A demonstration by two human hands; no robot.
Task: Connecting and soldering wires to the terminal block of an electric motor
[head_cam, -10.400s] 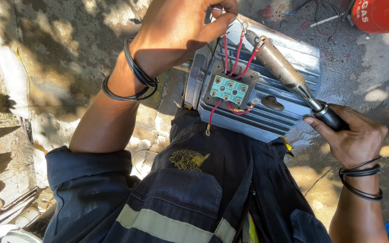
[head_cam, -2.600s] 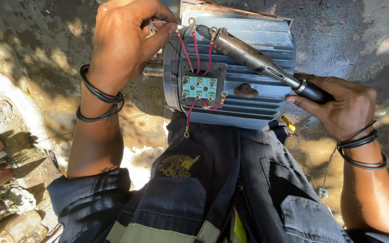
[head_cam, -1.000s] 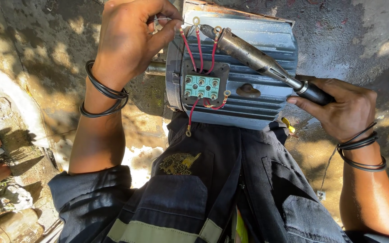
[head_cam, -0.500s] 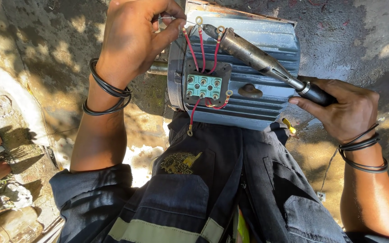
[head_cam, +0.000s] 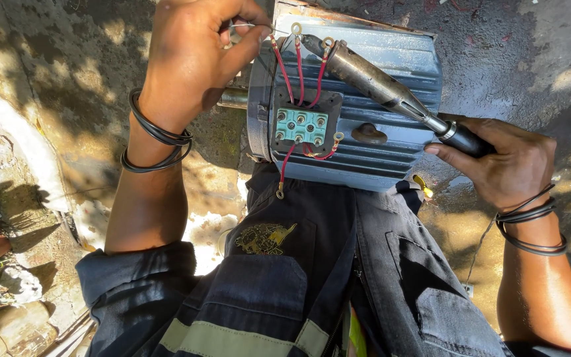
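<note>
Since approx. half a sec ago little had shifted: my left hand (head_cam: 193, 59) was still pinched on a thin strand of solder wire (head_cam: 252, 26), fed toward the ring lugs of the red leads (head_cam: 299, 56) at the top edge of the ribbed blue-grey electric motor (head_cam: 378, 112), which lay braced vs. my dark work trousers (head_cam: 312, 264) so it couldn't roll. My right hand (head_cam: 503, 165) was clenched round the black handle of the long metal soldering iron (head_cam: 378, 82), held far back from the heat, tip at the lugs above the teal terminal block (head_cam: 301, 125).
</note>
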